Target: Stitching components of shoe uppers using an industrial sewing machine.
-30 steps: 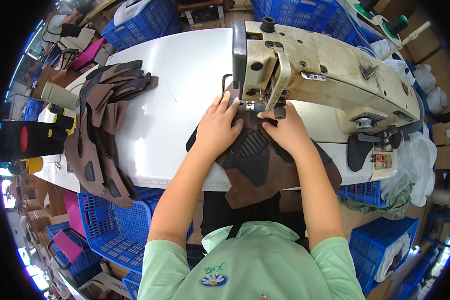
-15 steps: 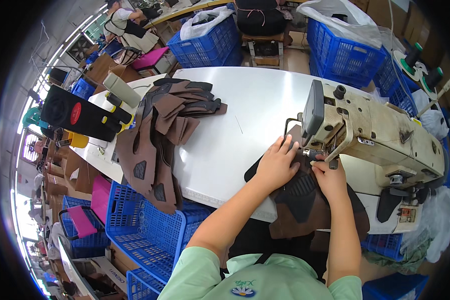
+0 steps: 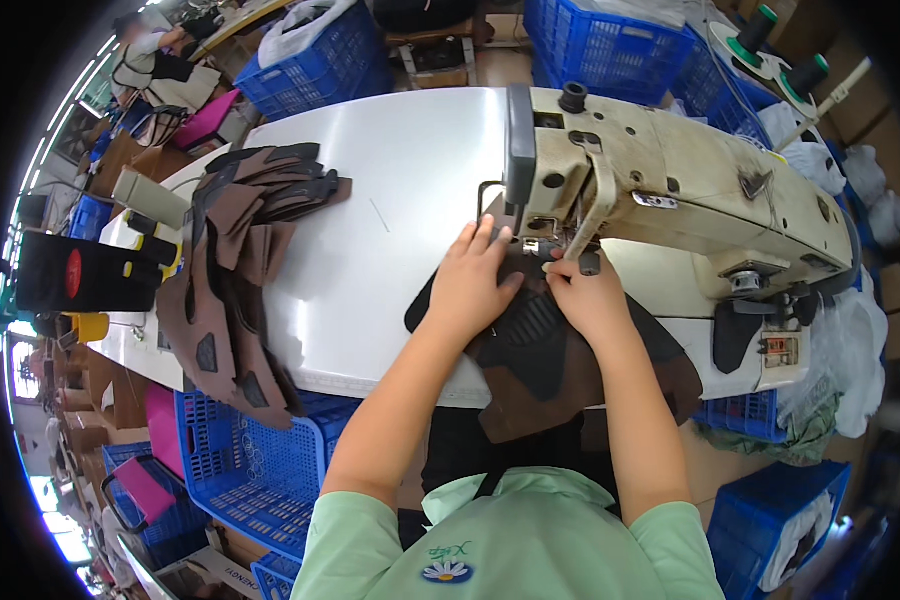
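Note:
A brown and black fabric piece [image 3: 530, 375] with a dark ribbed patch lies under the head of a cream sewing machine [image 3: 690, 170] and hangs over the table's near edge. My left hand [image 3: 470, 285] rests flat on it, left of the needle area, fingers spread. Close to the presser foot, my right hand [image 3: 590, 295] has its thumb and fingers pinched together at the piece's edge. The machine head partly hides the stitching spot. Farther left, a pile of similar brown and black pieces [image 3: 235, 250] drapes over the table edge.
The white table [image 3: 410, 130] carries a thin dark thread. Blue crates [image 3: 255, 470] stand below left, with more behind the table and at the lower right. Green thread cones [image 3: 755, 30] stand at the far right. A black box-like device [image 3: 80, 270] is at the left. Another person sits far left.
The whole view has shifted, so the table and machine appear farther left and higher. Both hands keep about the same places by the needle area.

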The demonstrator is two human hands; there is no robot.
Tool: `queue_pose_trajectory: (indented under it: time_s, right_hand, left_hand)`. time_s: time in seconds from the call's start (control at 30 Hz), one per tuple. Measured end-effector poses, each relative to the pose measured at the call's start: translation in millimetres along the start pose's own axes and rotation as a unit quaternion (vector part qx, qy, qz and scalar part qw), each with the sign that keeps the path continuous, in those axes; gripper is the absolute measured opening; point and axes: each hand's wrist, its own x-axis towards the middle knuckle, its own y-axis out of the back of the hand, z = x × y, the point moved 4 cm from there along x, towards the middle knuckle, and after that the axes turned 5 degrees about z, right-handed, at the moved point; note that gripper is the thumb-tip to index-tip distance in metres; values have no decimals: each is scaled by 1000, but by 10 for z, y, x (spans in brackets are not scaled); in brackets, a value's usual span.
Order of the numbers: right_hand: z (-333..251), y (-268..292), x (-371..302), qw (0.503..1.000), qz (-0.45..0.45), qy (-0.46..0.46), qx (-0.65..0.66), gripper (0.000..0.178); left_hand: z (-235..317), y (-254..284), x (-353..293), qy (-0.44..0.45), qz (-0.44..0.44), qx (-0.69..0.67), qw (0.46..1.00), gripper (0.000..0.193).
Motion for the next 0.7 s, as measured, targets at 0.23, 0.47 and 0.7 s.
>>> queue_pose_trajectory:
  time_s: [0.23,0.47,0.7]
  right_hand:
    - [-7,52,-36,999,-38,30,2,5]
    - [-26,67,-52,997,-57,45,10,11]
    - [-115,82,-122,997,-43,70,-9,21]
  left_hand:
    - [17,-60,-24,3,-14,34,999,66]
    - [36,-32,-20,8,-12,24,1000,58]
    - [9,-59,-16,9,-22,33,999,62]
